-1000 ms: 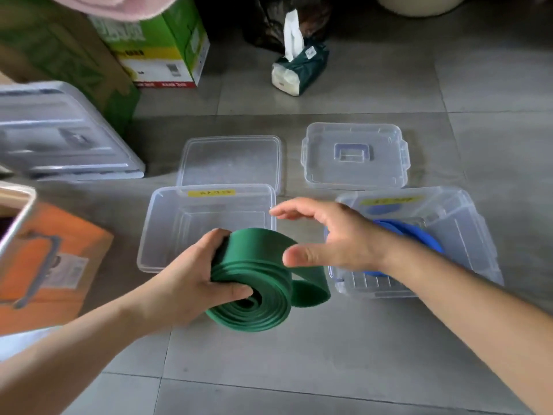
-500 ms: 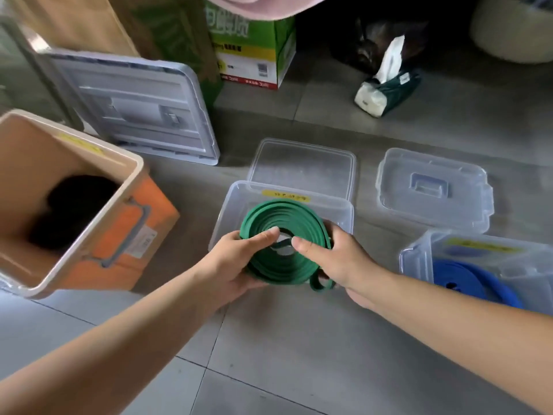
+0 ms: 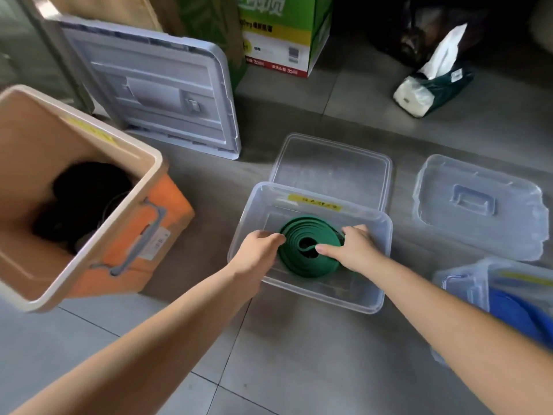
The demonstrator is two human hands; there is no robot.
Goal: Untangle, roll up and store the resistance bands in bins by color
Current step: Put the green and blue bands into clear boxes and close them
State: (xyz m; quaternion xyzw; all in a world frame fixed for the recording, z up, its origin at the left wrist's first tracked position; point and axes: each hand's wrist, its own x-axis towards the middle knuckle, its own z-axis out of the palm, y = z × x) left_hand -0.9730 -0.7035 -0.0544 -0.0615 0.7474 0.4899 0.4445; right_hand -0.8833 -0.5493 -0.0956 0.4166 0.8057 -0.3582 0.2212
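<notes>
Grey tiled floor (image 3: 299, 354), boxes and lids all round, and the action is dead centre. The rolled green resistance band (image 3: 299, 232) is down inside the clear plastic bin with a yellow label (image 3: 329, 298), lying flat, below the rim. Whether it has touched the bottom, I cannot tell.

Both hands are on it. The left hand (image 3: 257, 250) has its fingers curled over the coil's left edge. The right hand (image 3: 356, 250) grips the right edge, thumb laid across the rings toward the hole in the middle.

This looks like the placing step, nearly done, and the release is where it can go wrong. A rubbery flat band like this probably wants to spring open. So seat the coil flat on the bin floor first, then ease both grips off together, not one side ahead of the other. The inner end seems to stick up a little at the centre, right under that thumb, so a light press there before letting go should help. If the outer wrap loosens, nudging the coil against a wall of the bin should hold it.

To the left, the orange plastic bin with a cream rim (image 3: 167, 205) holds something dark. At the right edge, a blue band (image 3: 514, 313) sits in another clear bin.
</notes>
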